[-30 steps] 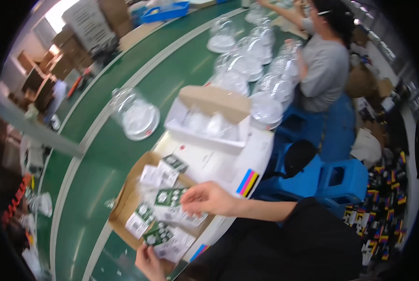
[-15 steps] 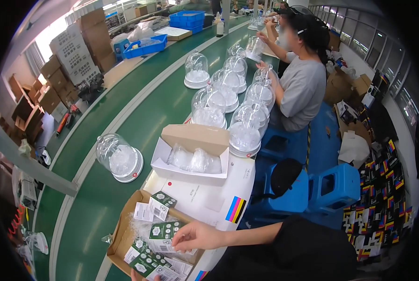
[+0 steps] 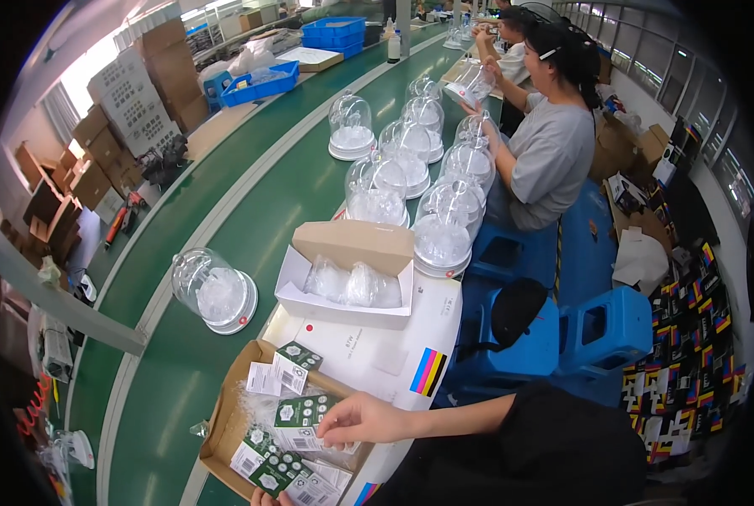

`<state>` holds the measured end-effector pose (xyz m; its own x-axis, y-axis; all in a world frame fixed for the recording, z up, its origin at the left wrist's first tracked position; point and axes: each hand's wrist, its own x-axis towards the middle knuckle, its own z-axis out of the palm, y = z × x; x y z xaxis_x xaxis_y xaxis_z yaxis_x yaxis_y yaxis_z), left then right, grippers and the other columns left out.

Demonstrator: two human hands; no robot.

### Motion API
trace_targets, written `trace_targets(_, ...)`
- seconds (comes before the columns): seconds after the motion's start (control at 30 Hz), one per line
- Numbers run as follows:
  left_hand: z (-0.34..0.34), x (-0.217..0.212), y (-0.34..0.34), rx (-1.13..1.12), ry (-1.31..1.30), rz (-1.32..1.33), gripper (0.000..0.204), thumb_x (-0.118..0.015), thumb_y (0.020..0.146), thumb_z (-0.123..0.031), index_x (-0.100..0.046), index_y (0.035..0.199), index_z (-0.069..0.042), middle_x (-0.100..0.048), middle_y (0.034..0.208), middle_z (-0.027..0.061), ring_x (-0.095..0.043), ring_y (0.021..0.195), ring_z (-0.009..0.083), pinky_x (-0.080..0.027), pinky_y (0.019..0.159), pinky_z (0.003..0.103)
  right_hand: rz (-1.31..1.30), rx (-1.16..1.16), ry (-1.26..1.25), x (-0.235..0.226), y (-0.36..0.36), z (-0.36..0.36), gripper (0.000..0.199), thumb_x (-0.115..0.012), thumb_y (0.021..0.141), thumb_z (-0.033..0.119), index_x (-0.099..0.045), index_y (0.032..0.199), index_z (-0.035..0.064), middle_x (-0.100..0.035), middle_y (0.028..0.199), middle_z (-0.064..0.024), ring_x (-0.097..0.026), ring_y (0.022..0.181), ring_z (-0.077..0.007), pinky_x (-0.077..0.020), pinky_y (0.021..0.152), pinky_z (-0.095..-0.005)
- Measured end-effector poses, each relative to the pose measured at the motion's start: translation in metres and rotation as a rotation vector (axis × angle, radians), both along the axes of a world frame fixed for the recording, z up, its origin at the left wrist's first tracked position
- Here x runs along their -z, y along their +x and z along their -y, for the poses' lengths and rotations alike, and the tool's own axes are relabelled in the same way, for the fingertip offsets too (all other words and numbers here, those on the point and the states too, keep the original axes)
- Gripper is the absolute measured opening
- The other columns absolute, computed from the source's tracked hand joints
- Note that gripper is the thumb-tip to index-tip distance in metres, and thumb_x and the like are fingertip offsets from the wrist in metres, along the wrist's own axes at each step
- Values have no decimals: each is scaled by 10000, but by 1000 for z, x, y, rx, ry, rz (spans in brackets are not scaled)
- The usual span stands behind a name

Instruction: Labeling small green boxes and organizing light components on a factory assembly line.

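Over the right side of the brown box [image 3: 228,405], the right hand [image 3: 353,419] is held with its fingers bent and little gap left at the tips; whether anything is gripped there cannot be told. Just left of those tips, inside the box, a green-and-white packet [image 3: 299,412] is seen, its long axis apparently set from left to right, its right end touched or nearly so. Of the two hands, the right is placed nearer to it; the left hand [image 3: 272,498] is mostly cut off at the box's near edge, so its hold cannot be told. Around that packet, other packets [image 3: 277,474] are strewn, with clear plastic [image 3: 257,409] bunched among them. Past the box's far edge, clear wrapped pieces [image 3: 364,287] are contained in a white box [image 3: 343,315] with its flap raised. Farther out, on the green belt [image 3: 170,371], a clear dome [image 3: 201,277] is set on a white base.
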<state>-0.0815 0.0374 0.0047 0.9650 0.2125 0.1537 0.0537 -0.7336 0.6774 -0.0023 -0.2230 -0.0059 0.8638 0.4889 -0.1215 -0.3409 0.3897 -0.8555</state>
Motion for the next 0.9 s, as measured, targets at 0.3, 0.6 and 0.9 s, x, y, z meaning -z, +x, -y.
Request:
trace_targets(0.3, 18, -20, -14, -334, -501, -134, 328, -573, 895, 3, -548, 1222, 11, -614, 971, 105, -574, 899, 185, -472, 774, 309, -1, 20, -4, 2, -7, 1, 184, -614, 917, 107, -631, 1057, -12, -656, 865, -22, -603, 723, -59, -495, 638, -204)
trace_targets(0.6, 48, 4, -6, 46, -562, 65, 396, -673, 759, 97, -599, 1145, 46, -616, 940, 63, -564, 855, 136, -464, 729, 261, -17, 73, -38, -11, -9, 1, 193, -668, 877, 41, -651, 1062, -12, -682, 895, -48, -630, 772, -72, -533, 658, -223)
trace_targets(0.9, 70, -7, 8, 132, -345, 202, 249, -799, 610, 30, -674, 815, -38, -550, 850, 58, -555, 860, 198, -454, 811, 310, 11, 144, -43, -34, -22, 4, 131, -569, 870, -64, -613, 992, -45, -665, 841, -122, -658, 753, -163, -540, 634, -259)
